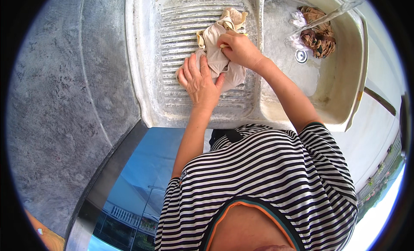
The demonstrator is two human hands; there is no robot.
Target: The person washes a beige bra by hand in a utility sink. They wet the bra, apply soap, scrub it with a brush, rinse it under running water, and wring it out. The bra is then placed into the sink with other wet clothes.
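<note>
A beige bra (pixel 216 62) with pale yellow edging lies bunched on the ridged washboard (pixel 181 27) of a stone laundry sink. My left hand (pixel 202 77) rests on its lower left part, fingers spread and pressing the cloth against the ridges. Higher up, my right hand (pixel 242 50) pinches a fold or strap of the cloth between thumb and curled fingers. Part of the bra under both hands is hidden.
Right of the divider (pixel 259 56), the basin (pixel 281 24) holds brown patterned cloth (pixel 318 40) and white cloth (pixel 297 42) beside a drain (pixel 301 56). A water stream (pixel 336 13) pours in from the upper right. A grey counter (pixel 106 56) adjoins on the left.
</note>
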